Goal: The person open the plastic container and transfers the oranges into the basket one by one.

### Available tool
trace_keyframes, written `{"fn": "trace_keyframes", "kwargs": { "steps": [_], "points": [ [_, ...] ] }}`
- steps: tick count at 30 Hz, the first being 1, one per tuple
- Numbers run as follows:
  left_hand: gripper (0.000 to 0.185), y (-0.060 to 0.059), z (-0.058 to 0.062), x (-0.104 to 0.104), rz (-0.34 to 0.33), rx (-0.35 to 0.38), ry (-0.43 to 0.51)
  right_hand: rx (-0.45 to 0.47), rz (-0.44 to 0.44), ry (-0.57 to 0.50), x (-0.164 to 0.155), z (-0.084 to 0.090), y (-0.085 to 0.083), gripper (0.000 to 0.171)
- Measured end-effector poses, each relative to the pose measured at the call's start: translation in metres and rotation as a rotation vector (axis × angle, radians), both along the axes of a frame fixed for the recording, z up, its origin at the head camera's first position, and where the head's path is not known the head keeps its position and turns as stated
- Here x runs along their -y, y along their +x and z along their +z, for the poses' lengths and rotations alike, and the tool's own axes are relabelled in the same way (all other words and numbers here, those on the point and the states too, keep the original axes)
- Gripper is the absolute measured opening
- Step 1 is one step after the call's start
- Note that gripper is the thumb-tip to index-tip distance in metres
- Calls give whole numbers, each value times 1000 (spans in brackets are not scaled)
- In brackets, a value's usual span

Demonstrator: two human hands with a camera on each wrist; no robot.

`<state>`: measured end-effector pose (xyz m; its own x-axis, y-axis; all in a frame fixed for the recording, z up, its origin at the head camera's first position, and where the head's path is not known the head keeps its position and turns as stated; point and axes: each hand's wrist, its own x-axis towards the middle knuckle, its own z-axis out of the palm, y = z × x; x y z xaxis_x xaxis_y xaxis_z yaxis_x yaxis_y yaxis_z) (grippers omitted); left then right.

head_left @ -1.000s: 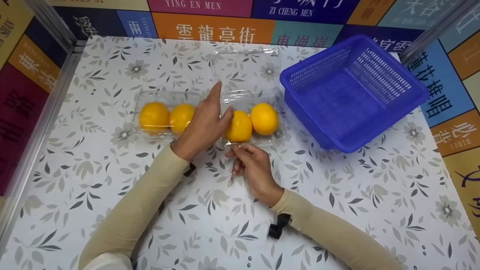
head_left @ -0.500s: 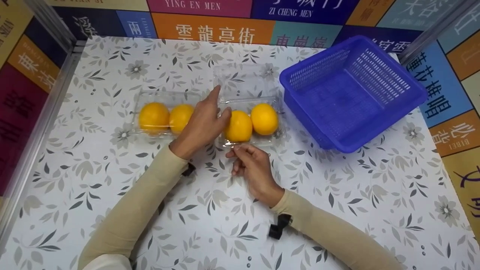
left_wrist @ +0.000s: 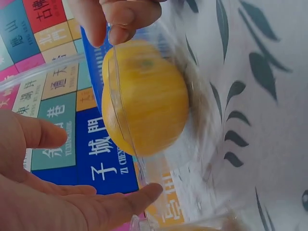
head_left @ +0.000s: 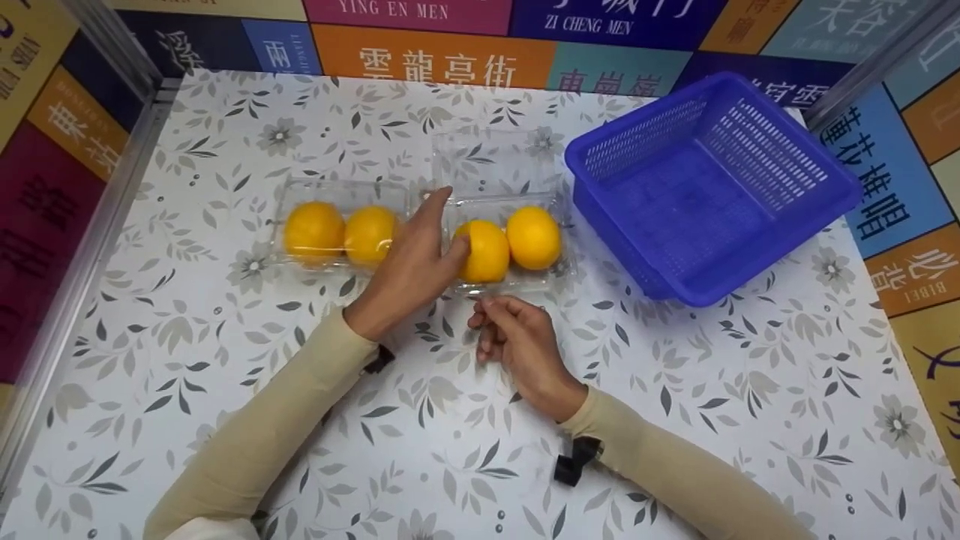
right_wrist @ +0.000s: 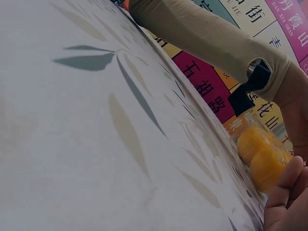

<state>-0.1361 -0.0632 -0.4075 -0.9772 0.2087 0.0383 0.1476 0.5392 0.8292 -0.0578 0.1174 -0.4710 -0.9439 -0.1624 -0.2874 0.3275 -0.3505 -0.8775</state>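
Two clear plastic boxes lie side by side on the flowered table (head_left: 225,390). The left box (head_left: 341,191) is closed over two oranges (head_left: 315,229). The right box (head_left: 555,274) has its lid (head_left: 491,161) open behind it and holds two oranges (head_left: 534,238). My left hand (head_left: 431,240) rests between the boxes, fingers straight, thumb against the nearer orange (head_left: 486,253), seen close in the left wrist view (left_wrist: 144,96). My right hand (head_left: 484,306) pinches the front lip of the right box; its fingers (left_wrist: 120,19) show there too.
A blue slotted basket (head_left: 795,217), empty, stands at the back right, close to the right box. Coloured sign panels wall in the table at the back and sides. In the right wrist view my left sleeve (right_wrist: 207,38) crosses above the left box's oranges (right_wrist: 260,154).
The open lid's far edge has lifted and come nearer the box. Both hands stay almost where they were; the left index finger has lowered a little.
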Motion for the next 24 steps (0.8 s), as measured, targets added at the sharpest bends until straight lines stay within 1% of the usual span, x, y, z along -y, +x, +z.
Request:
{"fn": "trace_keyframes", "kwargs": {
  "steps": [4,7,9,13,16,20,24],
  "points": [
    [71,7,-4,-4,-1,4,27,9,20,11,-6,1,4,24],
    [74,11,-7,-7,11,12,72,4,30,32,-11,1,7,23],
    [76,14,-10,-8,18,23,107,-15,35,60,-15,2,8,24],
    [82,19,-18,-11,19,55,196,-101,61,132,-23,7,10,26],
    [86,21,-27,-12,29,61,249,-176,90,177,-28,11,11,28],
    [86,24,-38,-14,58,45,263,-252,110,232,-35,16,11,29],
    [81,25,-43,-16,69,40,259,-346,138,310,-41,21,10,24]
  ]
}}
